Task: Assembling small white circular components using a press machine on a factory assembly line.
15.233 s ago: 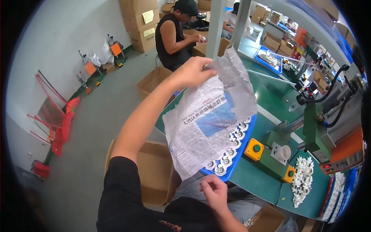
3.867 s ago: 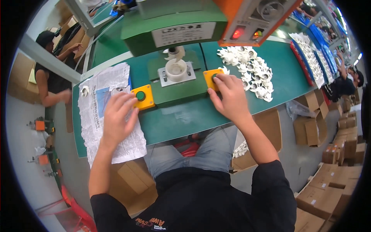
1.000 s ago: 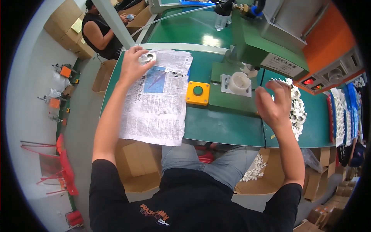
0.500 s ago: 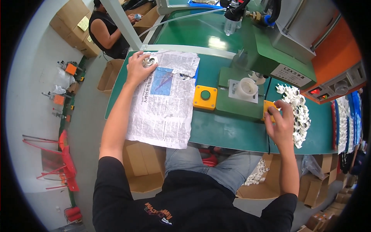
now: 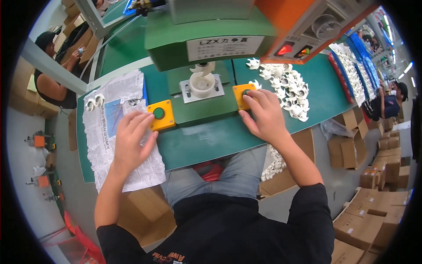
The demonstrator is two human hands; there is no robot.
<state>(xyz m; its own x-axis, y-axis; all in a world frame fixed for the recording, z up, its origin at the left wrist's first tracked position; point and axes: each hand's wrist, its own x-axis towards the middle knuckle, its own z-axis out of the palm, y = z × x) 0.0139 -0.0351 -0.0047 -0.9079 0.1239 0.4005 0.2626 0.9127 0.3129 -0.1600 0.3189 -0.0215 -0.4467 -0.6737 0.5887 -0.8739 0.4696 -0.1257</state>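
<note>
My left hand (image 5: 133, 143) lies over the newspaper's (image 5: 103, 154) right side, fingers stretched and holding nothing. Its fingertips reach the left yellow button box (image 5: 161, 115) with a green button. My right hand (image 5: 267, 116) rests its fingers on the green button of the right yellow button box (image 5: 243, 95), thumb apart. Between the boxes stands a green press (image 5: 206, 42). Under its head a white cup-shaped fixture (image 5: 203, 86) sits on a metal plate, with a white bladed wheel (image 5: 202, 68) above it. White bladed pieces (image 5: 95, 102) lie on the newspaper.
Several white bladed wheels (image 5: 290, 88) are heaped right of the press. An orange control box (image 5: 303, 33) with lit switches overhangs the bench. Cardboard boxes stand below, one (image 5: 290, 182) holding white pieces. A person (image 5: 52, 75) works at the far left; another (image 5: 389, 101) is at right.
My left hand has left the white pieces on the newspaper and come back right to the left button box. My right hand stays at the right button. The view has turned right.
</note>
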